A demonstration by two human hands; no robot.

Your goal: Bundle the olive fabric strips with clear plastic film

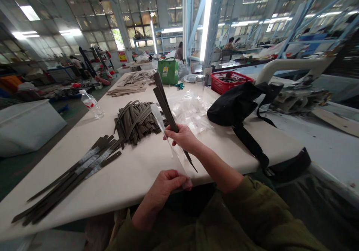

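Note:
My right hand (183, 137) is closed round a few dark grey-brown strips (165, 107), held up at a slant above the table. A narrow clear plastic bag (174, 152) hangs beside the strips, running from my right fingers down to my left hand (168, 185). My left fingers pinch its lower end near the table's front edge. Beyond my hands lies a heap of similar strips (137, 122). More clear plastic bags (190, 110) are piled behind my right hand. To the left, several strips (84, 168) lie bundled, with clear plastic round their middles.
A water bottle (92, 104) stands at the table's left edge. A green bag (167, 71), teal scissors (179, 86), a glass jar (200, 84) and a red basket (228, 82) are farther back. A black bag (232, 107) with straps lies right, near a machine (303, 94). The table (134, 176) is cream.

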